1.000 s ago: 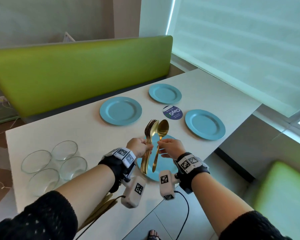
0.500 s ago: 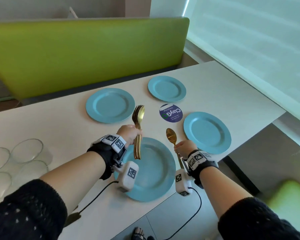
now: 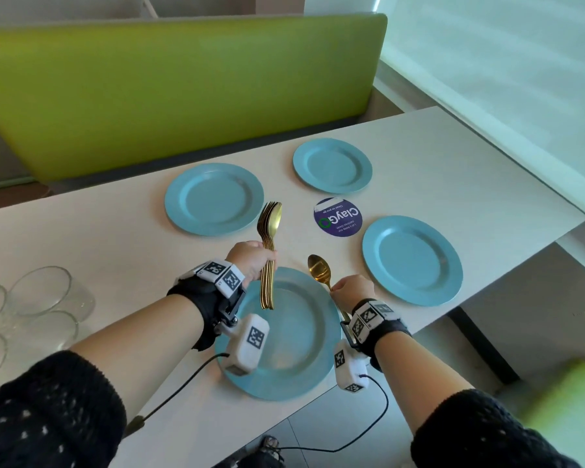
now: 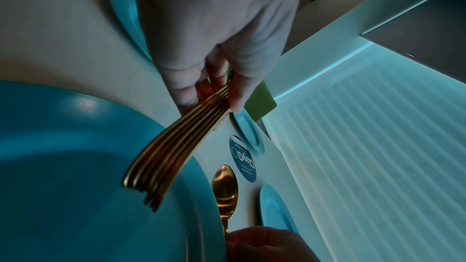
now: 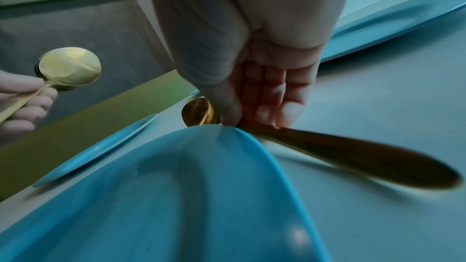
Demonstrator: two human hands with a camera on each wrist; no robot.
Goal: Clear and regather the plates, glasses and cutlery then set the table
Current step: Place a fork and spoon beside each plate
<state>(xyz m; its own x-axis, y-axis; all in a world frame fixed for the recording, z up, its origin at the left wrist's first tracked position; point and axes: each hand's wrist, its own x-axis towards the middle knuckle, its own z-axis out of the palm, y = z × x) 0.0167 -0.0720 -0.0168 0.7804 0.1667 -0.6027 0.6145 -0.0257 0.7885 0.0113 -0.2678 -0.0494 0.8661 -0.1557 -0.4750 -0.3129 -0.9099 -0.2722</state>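
Spoon point(image 3: 319, 269) lowered beside plate point(image 3: 304, 373) (handle hidden).

I am moving my hands apart. A second ago they were close together, both up over the big plate point(image 3: 284, 380). Now my right hand point(image 3: 352, 290) is going down to the right edge of that plate with one gold spoon point(image 3: 321, 270), taken away from the others. The spoon is getting low, just beside the plate's rim. My left hand point(image 3: 250, 260) is going a bit to the left with the bunch of cutlery point(image 3: 269, 261).
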